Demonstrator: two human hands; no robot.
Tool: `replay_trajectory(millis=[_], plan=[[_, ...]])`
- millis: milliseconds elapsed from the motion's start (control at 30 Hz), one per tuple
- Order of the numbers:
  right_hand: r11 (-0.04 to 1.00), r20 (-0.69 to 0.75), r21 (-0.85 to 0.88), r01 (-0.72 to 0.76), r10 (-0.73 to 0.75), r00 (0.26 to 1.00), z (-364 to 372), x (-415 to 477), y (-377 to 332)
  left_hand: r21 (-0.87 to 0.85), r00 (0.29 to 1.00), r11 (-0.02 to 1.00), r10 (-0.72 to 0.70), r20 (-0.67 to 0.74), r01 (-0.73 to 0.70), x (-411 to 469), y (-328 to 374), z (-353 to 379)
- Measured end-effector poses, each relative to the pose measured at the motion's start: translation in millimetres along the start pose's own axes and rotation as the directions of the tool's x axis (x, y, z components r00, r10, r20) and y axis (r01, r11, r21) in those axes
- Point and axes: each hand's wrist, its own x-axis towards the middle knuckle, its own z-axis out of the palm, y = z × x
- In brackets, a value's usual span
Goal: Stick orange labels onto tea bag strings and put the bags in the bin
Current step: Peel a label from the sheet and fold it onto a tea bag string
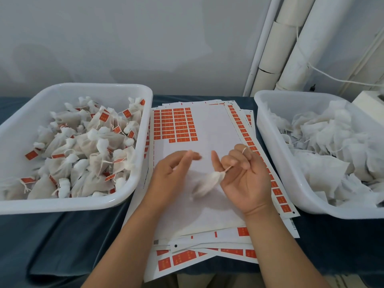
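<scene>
Over the blank middle of the label sheet (209, 125), the right hand (246, 181) pinches the string (227, 169) of a blurred tea bag (206, 183) that hangs between the two hands. The left hand (173, 173) has loosely bent fingers, but blur hides whether they pinch anything. The labelled-bag bin (62, 205) stands left of the sheet and the unlabelled-bag bin (291, 94) stands right of it.

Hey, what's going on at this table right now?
A person is labelling tea bags. Their right hand pinches the string of a tea bag, which dangles over the label sheets. The left hand is beside it, too blurred to tell whether it holds a label. The left bin holds bags already tagged orange; the right bin holds untagged ones. I see no label on this bag.
</scene>
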Motion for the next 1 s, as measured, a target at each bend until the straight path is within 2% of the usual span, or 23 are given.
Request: replay_trajectory(millis=[33, 67, 100, 167, 200, 267, 400, 533, 633, 700, 767, 833, 900, 933, 1000], plan=[[0.999, -0.033, 0.052, -0.001, 0.003, 0.999, 0.1, -0.6, -2.0, 0.162, 0.998, 0.985, -0.050, -0.050, 0.057, 3.5, -3.7, -1.3], [0.995, -0.066, 0.099, -0.006, 0.013, 0.998, -0.3, -1.1, -3.5, 0.374, 0.994, 0.921, -0.097, -0.046, 0.107, 5.2, -6.5, -2.9], [0.993, -0.095, 0.115, -0.012, 0.023, 0.995, -0.1, -1.9, -5.3, 0.572, 0.993, 0.815, -0.119, 0.007, 0.094, 4.8, -9.2, -3.8], [0.999, -0.128, 0.033, -0.031, 0.035, 0.991, 6.3, -2.6, -10.9, 0.775, 0.970, 0.628, -0.139, 0.198, -0.068, 1.6, -11.9, -1.5], [0.998, -0.132, -0.035, -0.043, 0.039, 0.991, 12.5, -2.6, -14.8, 0.807, 0.943, 0.577, -0.183, 0.279, -0.126, -1.3, -12.4, 0.2], [0.981, -0.123, -0.178, -0.078, 0.057, 0.991, 25.5, -5.2, -23.7, 0.832, 0.898, 0.525, -0.258, 0.355, -0.178, -8.9, -14.4, 2.2], [0.907, -0.114, -0.400, -0.130, 0.091, 0.989, 48.9, -19.9, -37.9, 0.851, 0.907, 0.476, -0.221, 0.358, -0.220, -35.8, -7.5, 6.2], [0.873, -0.226, -0.462, -0.155, 0.053, 0.973, 57.8, -33.1, -38.9, 0.856, 0.931, 0.476, -0.178, 0.319, -0.202, -77.1, 1.0, 20.6], [0.880, -0.316, -0.437, -0.184, 0.041, 0.948, 48.6, -34.0, -29.5, 0.842, 0.945, 0.503, -0.133, 0.299, -0.196, -108.0, 12.2, 29.8], [0.908, -0.375, -0.352, -0.226, 0.085, 0.923, 37.7, -32.5, -18.7, 0.790, 0.968, 0.596, -0.083, 0.235, -0.141, -121.1, 18.6, 28.9], [0.922, -0.424, -0.279, -0.270, 0.134, 0.896, 24.7, -33.1, -7.5, 0.642, 0.992, 0.767, -0.088, 0.089, 0.010, -126.1, 21.8, 21.2], [0.929, -0.445, -0.223, -0.294, 0.171, 0.879, 10.6, -35.5, 0.4, 0.378, 0.966, 0.889, -0.249, -0.076, 0.259, -121.7, 23.8, 3.5], [0.946, -0.430, -0.146, -0.288, 0.202, 0.880, -0.1, -37.7, 2.6, 0.008, 0.863, 0.872, -0.484, -0.143, 0.490, -111.9, 29.4, -16.9], [0.952, -0.413, -0.115, -0.282, 0.212, 0.886, -3.6, -37.9, 2.6, -0.141, 0.823, 0.832, -0.553, -0.130, 0.536, -107.8, 30.4, -25.3], [0.951, -0.392, -0.119, -0.287, 0.221, 0.893, -6.8, -37.8, 2.6, -0.345, 0.796, 0.772, -0.596, -0.100, 0.534, -99.5, 29.6, -38.4]])
